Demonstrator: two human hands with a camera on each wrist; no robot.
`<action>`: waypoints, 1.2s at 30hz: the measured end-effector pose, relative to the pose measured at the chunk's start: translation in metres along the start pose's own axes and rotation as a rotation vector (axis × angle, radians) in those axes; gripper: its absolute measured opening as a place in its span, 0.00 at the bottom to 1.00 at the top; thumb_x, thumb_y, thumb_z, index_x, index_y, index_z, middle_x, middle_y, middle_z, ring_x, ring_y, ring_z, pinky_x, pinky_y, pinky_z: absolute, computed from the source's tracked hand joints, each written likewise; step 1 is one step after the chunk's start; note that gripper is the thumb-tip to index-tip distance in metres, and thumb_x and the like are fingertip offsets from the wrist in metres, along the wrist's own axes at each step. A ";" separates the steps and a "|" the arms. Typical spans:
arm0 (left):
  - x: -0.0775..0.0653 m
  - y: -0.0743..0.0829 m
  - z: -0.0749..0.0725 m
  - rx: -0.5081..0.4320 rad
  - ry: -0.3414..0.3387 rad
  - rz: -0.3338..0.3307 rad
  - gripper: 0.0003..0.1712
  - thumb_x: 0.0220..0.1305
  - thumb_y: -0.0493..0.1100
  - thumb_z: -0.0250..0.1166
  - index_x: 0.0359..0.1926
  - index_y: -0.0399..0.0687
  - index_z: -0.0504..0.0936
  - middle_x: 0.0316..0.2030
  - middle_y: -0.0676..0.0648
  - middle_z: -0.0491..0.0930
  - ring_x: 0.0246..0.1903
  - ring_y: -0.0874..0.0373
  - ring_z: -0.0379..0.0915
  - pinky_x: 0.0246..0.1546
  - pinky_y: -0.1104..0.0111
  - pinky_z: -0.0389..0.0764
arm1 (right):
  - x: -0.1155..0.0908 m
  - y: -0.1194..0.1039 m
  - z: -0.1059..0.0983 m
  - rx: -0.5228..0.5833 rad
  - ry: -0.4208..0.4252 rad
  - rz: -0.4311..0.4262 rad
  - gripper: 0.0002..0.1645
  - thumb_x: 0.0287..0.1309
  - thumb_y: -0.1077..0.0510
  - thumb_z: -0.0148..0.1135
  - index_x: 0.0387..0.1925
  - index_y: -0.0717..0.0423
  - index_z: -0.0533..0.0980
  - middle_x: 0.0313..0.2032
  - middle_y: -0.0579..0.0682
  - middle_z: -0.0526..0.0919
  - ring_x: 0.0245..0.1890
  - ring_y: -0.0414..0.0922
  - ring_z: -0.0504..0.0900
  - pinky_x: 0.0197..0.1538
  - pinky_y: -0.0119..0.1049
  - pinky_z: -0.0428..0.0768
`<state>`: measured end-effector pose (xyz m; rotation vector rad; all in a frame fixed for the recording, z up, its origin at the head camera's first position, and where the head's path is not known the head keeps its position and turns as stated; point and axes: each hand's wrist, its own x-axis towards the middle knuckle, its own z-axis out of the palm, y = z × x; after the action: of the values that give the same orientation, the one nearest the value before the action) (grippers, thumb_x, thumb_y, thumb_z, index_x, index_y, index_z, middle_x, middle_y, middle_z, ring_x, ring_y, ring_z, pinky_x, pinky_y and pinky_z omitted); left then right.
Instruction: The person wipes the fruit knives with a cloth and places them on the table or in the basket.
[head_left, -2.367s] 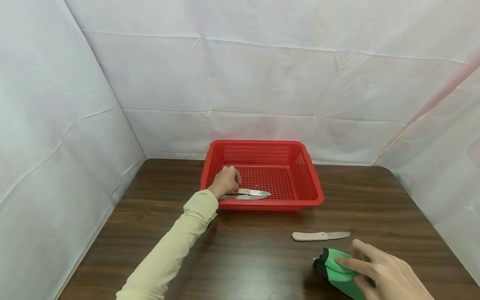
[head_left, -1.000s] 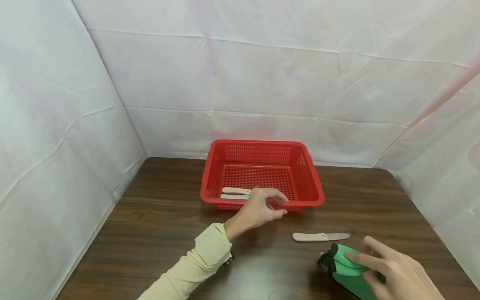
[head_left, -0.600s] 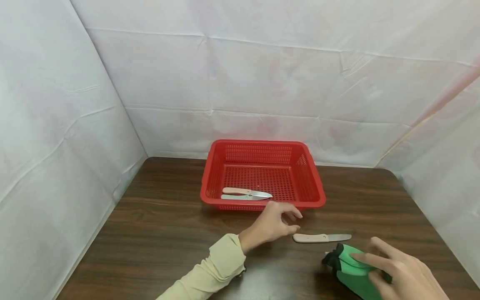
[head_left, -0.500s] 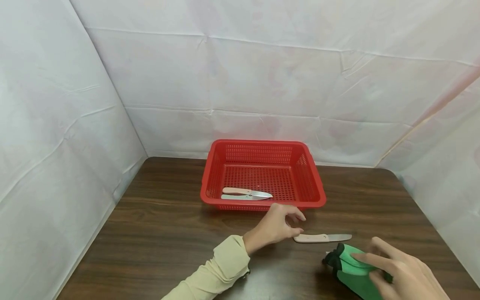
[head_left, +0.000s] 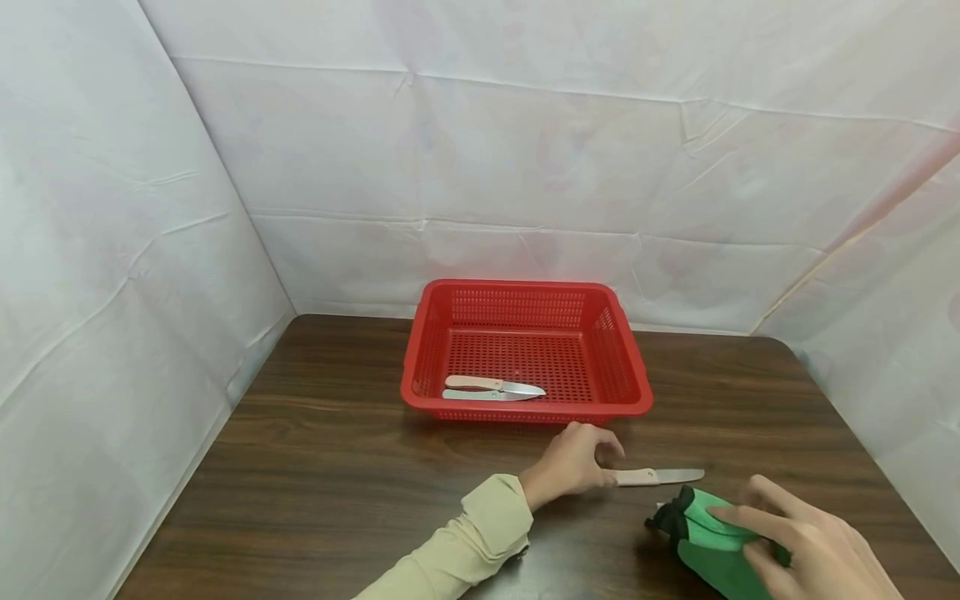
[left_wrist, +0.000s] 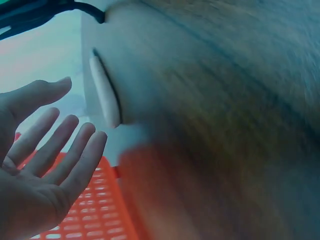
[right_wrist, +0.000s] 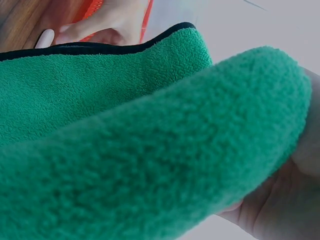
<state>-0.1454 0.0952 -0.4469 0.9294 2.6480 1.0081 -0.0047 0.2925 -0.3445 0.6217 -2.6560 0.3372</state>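
Observation:
A knife [head_left: 637, 477] with a pale pink handle lies on the table, its blade pointing right. My left hand [head_left: 573, 461] is at the handle's end, fingers loosely bent; in the left wrist view its fingers [left_wrist: 80, 155] are spread and apart from the handle [left_wrist: 106, 95]. On the right, my right hand [head_left: 813, 546] grips a bunched green cloth [head_left: 712, 542] with black edging. The fluffy cloth [right_wrist: 150, 150] fills most of the right wrist view and hides much of that hand. Whether anything is wrapped inside it, I cannot tell.
A red perforated basket [head_left: 525, 409] stands at the table's back. Inside, along its front wall, lie a pink-handled knife [head_left: 474, 382] and a mint-handled knife [head_left: 471, 395]. White sheeting [head_left: 525, 158] encloses the dark wooden table [head_left: 322, 467] behind and on both sides.
My left hand has come out of the basket, leaving the pink-handled knife there, and moved right and nearer to the knife on the table. The right hand with the cloth has shifted slightly right.

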 end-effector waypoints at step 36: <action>-0.003 -0.005 0.010 -0.651 0.011 -0.173 0.13 0.35 0.28 0.70 0.27 0.43 0.82 0.14 0.51 0.77 0.11 0.61 0.74 0.14 0.66 0.78 | -0.010 0.001 0.000 -0.014 -0.010 0.058 0.28 0.21 0.70 0.64 0.31 0.41 0.80 0.30 0.30 0.61 0.13 0.25 0.47 0.14 0.19 0.49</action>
<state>-0.1422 0.0960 -0.4578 0.5338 2.1118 1.6669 0.0030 0.2972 -0.3490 0.5441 -2.6880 0.3328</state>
